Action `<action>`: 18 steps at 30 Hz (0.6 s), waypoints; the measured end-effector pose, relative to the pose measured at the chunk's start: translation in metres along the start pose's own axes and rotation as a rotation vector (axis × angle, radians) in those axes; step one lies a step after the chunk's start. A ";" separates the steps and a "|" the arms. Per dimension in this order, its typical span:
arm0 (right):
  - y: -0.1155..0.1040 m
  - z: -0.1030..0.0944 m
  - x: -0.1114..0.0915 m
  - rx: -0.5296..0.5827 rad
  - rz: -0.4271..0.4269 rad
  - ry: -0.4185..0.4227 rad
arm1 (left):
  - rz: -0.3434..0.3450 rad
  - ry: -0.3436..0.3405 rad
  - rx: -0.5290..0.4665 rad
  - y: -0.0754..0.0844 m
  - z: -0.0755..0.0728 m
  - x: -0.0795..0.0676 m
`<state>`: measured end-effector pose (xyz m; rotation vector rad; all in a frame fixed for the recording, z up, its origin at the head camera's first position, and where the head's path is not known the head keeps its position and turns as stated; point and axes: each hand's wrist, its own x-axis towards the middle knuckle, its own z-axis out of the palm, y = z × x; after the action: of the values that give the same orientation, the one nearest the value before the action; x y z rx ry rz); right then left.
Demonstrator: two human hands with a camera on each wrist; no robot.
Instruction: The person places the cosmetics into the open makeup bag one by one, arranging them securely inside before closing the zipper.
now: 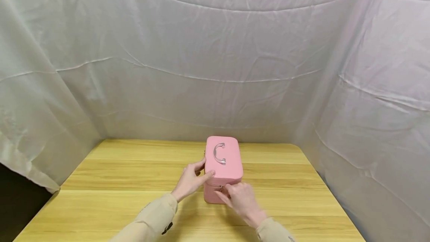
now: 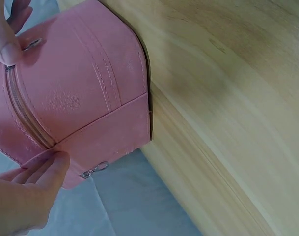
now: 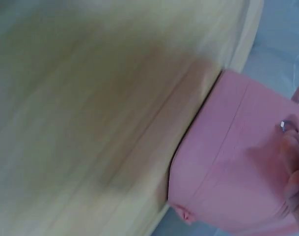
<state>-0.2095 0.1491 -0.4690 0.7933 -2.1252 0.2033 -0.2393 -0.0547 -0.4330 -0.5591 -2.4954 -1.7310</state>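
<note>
A pink vanity case (image 1: 226,160) with a silver handle (image 1: 216,154) on its lid stands on the wooden table. My left hand (image 1: 190,180) grips its near left corner, thumb on the lid and fingers against the side. At the front, my right hand (image 1: 242,197) pinches the zipper pull with thumb and curled fingers. The left wrist view shows the right thumb right at the zipper slider (image 2: 10,68), with the zipper teeth (image 2: 29,115) running along to the left hand's fingertips. A silver metal pull (image 3: 286,125) shows beside the right fingers in the right wrist view.
Another small metal pull (image 2: 95,169) hangs on the case's side. The wooden table (image 1: 134,174) extends to both sides of the case. Grey-white fabric (image 1: 215,66) hangs behind and at the sides, and a dark area (image 1: 20,201) lies beyond the left table edge.
</note>
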 end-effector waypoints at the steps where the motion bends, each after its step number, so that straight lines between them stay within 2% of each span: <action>1: -0.002 0.000 0.000 -0.003 0.020 -0.009 | 0.000 0.000 -0.002 0.000 0.000 0.000; 9: -0.012 0.001 0.002 0.007 0.148 -0.030 | 0.001 0.005 -0.002 0.000 0.000 0.001; 18: -0.011 -0.001 0.002 0.060 0.141 -0.014 | 0.001 -0.001 -0.013 -0.001 0.000 0.001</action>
<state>-0.2029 0.1402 -0.4686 0.6812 -2.1988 0.3385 -0.2404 -0.0552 -0.4333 -0.5626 -2.4857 -1.7483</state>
